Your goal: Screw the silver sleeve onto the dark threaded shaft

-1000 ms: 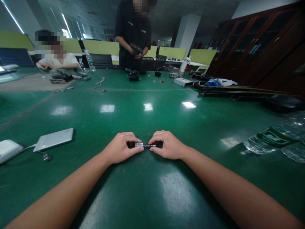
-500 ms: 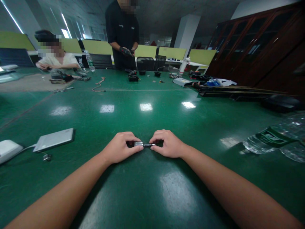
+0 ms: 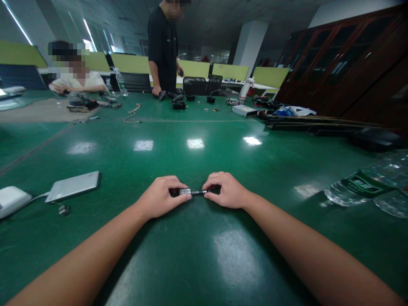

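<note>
Where silver meets dark: a silver piece (image 3: 185, 191) and slim dark rod (image 3: 197, 193) sit end to end, running from nine o'clock to three, low over the green table (image 3: 178, 255); contact with its top cannot be told.
Left hand (image 3: 163, 197): thumb and forefinger pinched narrow on the silver piece, placed as half a second ago.
Right hand (image 3: 228, 191): fingertips closed on the rod's three o'clock end, slightly farther toward three than before.
Bare rod: more shows between the grips now; I judge it is either being drawn outward or re-gripped farther along, and cannot tell which.
Standing co-worker (image 3: 164, 46): between eleven and twelve, one arm now lowered to a dark tool (image 3: 162, 95); both hands were at waist height earlier.
Grey slab (image 3: 73, 186): nine o'clock, unmoved.
Clear bottle (image 3: 366, 185): three o'clock, well apart.
</note>
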A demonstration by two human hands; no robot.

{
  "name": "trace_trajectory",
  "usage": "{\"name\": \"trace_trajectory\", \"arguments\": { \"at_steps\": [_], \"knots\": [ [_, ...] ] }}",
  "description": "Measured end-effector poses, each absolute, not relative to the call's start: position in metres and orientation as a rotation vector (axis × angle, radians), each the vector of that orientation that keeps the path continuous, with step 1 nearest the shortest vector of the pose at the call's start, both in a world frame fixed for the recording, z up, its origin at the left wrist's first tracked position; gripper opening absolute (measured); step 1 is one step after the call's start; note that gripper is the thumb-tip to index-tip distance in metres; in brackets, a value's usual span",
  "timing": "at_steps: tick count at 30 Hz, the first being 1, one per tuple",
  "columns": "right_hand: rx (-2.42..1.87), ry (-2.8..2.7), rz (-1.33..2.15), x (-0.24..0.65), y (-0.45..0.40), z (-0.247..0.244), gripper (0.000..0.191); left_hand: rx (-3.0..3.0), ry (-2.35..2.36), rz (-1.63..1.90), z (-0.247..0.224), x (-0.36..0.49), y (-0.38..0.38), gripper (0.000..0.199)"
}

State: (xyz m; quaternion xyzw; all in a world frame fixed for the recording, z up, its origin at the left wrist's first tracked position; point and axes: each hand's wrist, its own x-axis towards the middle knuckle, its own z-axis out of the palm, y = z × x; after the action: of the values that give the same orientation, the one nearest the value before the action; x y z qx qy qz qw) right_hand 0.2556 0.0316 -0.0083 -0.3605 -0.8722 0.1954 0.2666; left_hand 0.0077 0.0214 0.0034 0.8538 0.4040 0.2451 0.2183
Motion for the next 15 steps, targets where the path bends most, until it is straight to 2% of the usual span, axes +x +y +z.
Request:
{"name": "trace_trajectory", "arguments": {
  "at_steps": [8, 15],
  "knots": [
    [-0.998, -2.361, 0.539, 0.258, 0.033, -0.008, 0.009, 2.382, 1.12, 0.663, 0.004, 0.008, 0.021, 0.023],
    [-1.188, -2.251, 0.536, 0.268, 0.04, -0.013, 0.008, 2.363, 1.191, 0.668, 0.004, 0.002, 0.023, 0.025]
  ]
}}
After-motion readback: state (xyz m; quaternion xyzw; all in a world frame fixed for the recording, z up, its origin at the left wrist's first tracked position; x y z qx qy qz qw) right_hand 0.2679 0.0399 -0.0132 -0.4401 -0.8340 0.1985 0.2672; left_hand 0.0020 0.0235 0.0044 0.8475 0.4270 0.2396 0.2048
